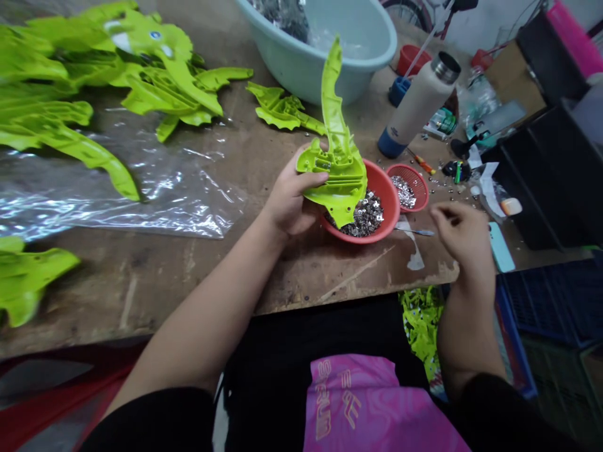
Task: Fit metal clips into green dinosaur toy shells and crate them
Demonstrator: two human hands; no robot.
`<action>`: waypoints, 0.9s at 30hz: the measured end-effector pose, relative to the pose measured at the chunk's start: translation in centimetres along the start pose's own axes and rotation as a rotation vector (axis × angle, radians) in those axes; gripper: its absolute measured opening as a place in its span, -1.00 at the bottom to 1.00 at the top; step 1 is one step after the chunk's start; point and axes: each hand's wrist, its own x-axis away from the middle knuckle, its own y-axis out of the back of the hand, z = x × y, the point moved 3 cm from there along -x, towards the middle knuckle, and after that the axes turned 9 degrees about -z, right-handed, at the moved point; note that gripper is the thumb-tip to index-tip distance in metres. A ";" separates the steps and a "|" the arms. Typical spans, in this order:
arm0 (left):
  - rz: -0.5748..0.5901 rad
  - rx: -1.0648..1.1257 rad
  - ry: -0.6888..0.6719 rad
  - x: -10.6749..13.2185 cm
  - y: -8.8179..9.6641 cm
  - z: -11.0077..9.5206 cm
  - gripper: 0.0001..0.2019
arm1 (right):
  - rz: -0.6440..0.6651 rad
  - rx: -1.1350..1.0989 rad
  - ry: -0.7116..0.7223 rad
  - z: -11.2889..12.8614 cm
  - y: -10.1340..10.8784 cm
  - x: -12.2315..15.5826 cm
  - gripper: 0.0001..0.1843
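Right hand [464,235]: beside the basket [421,180], fingers curled; whether anything is pinched, cannot tell. Left hand [294,198]: gripping one green shell [340,172], thumb on its edge. Shell: over the red bowl [392,204], ribbed inside facing the camera; best held steady, thumb clear of the recesses. Long axis fore-and-aft, slender end pointing toward the basin [296,72].

Plastic, metal, wood noted.
Lime part [346,181] molded in smooth plastic; tabletop [141,270] scuffed, matt wood; plastic film [188,210] creased, glossy; shiny metal seen on small pieces [370,216].
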 end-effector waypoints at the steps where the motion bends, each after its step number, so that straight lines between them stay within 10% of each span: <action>1: -0.010 -0.003 -0.029 -0.3 0.2 0.1 -0.44 | 0.063 0.061 -0.030 -2.3 -0.5 1.1 -0.69; 8: 0.009 -0.014 -0.088 -1.0 0.8 0.9 -0.42 | 0.066 0.230 -0.080 -7.3 -5.1 3.9 -0.67; 14: 0.028 -0.003 -0.023 -0.3 0.0 1.6 -0.43 | -0.117 -0.406 -0.084 0.1 -1.9 2.8 -0.79; 20: 0.098 -0.042 -0.062 0.7 -1.0 1.7 -0.46 | 0.236 -0.514 0.189 11.1 -4.2 -2.0 -0.83; 27: 0.151 -0.036 -0.049 0.7 -0.7 2.0 -0.43 | 0.315 -0.410 0.126 12.0 -6.2 -4.1 -0.85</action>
